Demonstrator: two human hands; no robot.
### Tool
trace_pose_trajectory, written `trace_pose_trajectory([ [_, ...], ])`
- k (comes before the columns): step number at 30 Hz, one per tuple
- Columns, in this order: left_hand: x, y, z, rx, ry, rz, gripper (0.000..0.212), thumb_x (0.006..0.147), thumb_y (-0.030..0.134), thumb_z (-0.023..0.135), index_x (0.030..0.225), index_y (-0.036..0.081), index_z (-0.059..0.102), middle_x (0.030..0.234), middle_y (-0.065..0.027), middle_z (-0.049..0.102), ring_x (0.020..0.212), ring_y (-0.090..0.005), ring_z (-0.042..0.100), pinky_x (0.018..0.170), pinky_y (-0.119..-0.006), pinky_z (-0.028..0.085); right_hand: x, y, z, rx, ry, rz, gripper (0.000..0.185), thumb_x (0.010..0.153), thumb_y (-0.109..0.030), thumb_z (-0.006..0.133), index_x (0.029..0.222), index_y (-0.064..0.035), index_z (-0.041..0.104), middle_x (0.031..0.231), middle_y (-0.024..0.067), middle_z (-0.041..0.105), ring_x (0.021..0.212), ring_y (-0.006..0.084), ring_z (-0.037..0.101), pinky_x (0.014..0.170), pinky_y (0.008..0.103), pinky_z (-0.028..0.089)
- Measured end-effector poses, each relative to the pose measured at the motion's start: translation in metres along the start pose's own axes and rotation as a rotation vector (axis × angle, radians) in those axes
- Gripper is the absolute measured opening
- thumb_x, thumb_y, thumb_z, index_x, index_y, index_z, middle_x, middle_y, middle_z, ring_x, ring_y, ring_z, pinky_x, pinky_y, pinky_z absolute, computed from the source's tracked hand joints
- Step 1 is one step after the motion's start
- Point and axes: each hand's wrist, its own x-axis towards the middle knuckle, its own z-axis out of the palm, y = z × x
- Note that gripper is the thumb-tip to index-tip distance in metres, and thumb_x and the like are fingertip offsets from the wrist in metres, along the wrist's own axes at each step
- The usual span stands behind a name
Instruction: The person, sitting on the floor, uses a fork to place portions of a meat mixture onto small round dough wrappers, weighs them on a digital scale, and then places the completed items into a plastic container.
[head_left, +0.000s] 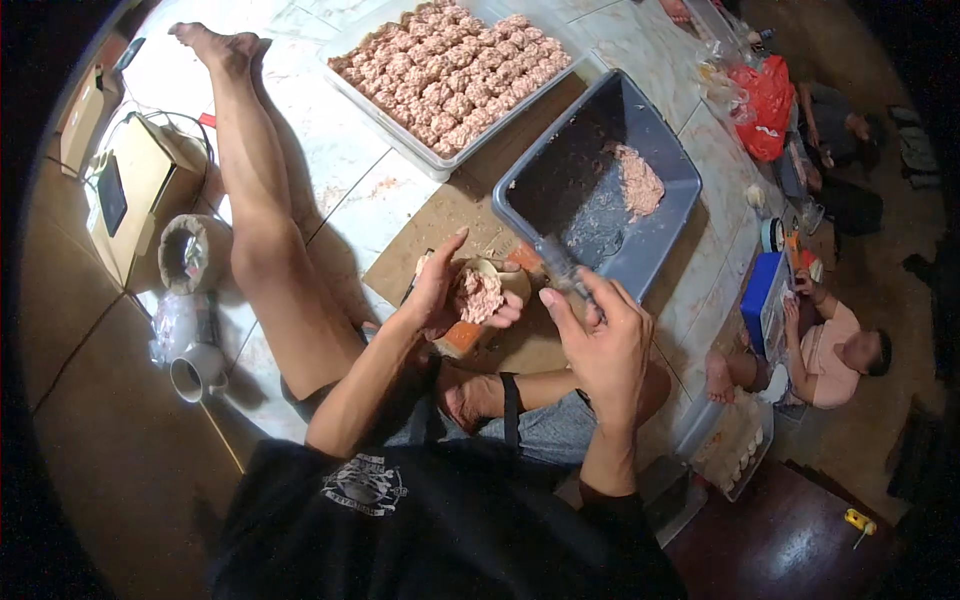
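My left hand (436, 304) is cupped palm up around a lump of pinkish minced filling (478, 296). A pale rounded piece (514, 280), possibly a wrapper, shows against the filling and fingers. Between the thumb and fingers of my right hand (611, 337) is a narrow utensil (559, 259), too motion-blurred to name exactly. Its far end lies over the near rim of a grey-blue plastic tub (501, 201). Inside that tub, a patch of minced filling (641, 184) clings toward the right, and smears coat the bottom.
Beyond the tub, a clear plastic container (439, 169) holds rows of minced-filling balls (450, 71). Cardboard (420, 240) lies under the tub. At left are a mug (196, 373), a tape roll (191, 253) and a box (146, 199). A person (829, 360) sits at right beside a blue box (761, 304).
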Motion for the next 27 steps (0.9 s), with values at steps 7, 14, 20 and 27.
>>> trace_pose_trajectory([
  [7,-0.012,-0.025,0.04,-0.035,-0.191,-0.138,0.082,0.106,0.067,0.035,0.154,0.001,0.042,0.14,-0.0209,0.061,0.118,-0.0354,0.069,0.1,-0.055,0.059,-0.006,0.043,0.023,0.562,-0.345,0.124,0.023,0.095,-0.013,0.074,0.086,0.0063,0.066,0.061,0.0002,0.046,0.062,0.0033,0.04,0.051,0.0292,0.032],
  [14,0.004,-0.028,0.029,0.954,-0.304,0.322,0.029,0.092,0.01,0.074,0.118,0.0,0.066,0.105,-0.0048,0.072,0.098,-0.0136,0.066,0.086,-0.032,0.055,0.039,0.04,-0.005,0.424,-0.692,-0.026,0.026,0.098,-0.021,0.071,0.093,0.0045,0.069,0.067,0.0068,0.059,0.061,0.0087,0.05,0.056,0.0343,0.043],
  [20,0.003,-0.027,0.015,0.715,0.243,0.499,0.045,0.087,0.013,0.085,0.124,0.001,0.061,0.111,-0.0055,0.07,0.101,-0.0138,0.068,0.089,-0.032,0.057,0.005,0.03,0.028,0.215,0.341,-0.068,0.019,0.105,-0.016,0.062,0.107,0.0024,0.068,0.085,0.0156,0.068,0.075,0.025,0.067,0.067,0.0353,0.051],
  [27,0.018,-0.037,0.003,0.727,0.45,0.702,0.03,0.087,0.012,0.085,0.109,0.001,0.067,0.1,-0.0035,0.073,0.091,-0.0118,0.07,0.078,-0.029,0.056,-0.105,0.08,0.107,0.92,-0.066,0.431,0.015,0.104,-0.011,0.066,0.109,0.002,0.07,0.082,0.0016,0.069,0.069,0.0039,0.057,0.06,0.0224,0.046],
])
